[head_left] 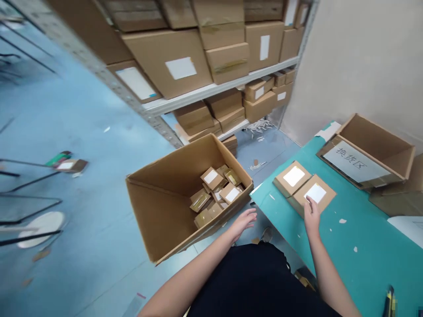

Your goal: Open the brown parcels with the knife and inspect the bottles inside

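My left hand (243, 222) hangs with spread fingers just beside the near rim of a large open cardboard box (158, 215), touching nothing I can make out. Several small cardboard packages with white labels (211, 189) lie heaped in the far corner of that box. My right hand (312, 215) is on the teal table (363, 251), its fingertips on the near edge of a small white-labelled cardboard package (322, 198). A matching package (292, 178) lies against it on the far side.
An open carton (355, 160) with a paper sign in Chinese stands at the table's far end. Metal shelving (211, 90) holds stacked cartons behind. A black-and-yellow utility knife (389, 301) lies at the table's lower right. The floor is blue, with scraps under the shelf.
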Tool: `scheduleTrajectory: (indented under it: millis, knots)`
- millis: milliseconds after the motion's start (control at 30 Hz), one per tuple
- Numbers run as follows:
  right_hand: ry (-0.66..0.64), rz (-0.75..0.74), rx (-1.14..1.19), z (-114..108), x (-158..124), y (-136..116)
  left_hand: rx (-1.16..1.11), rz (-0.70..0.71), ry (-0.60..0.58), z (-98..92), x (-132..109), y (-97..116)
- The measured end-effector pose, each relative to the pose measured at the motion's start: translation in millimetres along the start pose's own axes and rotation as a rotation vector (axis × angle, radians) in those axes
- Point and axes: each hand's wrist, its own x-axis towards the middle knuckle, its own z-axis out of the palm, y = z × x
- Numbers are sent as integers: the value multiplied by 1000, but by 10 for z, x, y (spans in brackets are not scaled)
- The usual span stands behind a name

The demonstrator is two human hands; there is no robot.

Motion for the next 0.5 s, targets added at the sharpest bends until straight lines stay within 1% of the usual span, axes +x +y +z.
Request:
scheduleTrajectory:
  millis: [133,267,400,500]
  knots:
    - [-192,-53,43,506,-362,-513,-80,164,126,-687,-341,-57]
    - [-402,-122,77,1062,-604,-1015,-94,275,282,-1317,-631,-149]
    - [-590,-193,93,1545,-764,-1410,-63,322,450,-1831,-858,-221]
    - [-719,-234,88,1861,-828,-1598,-57,340,549,-2120,-967,-286]
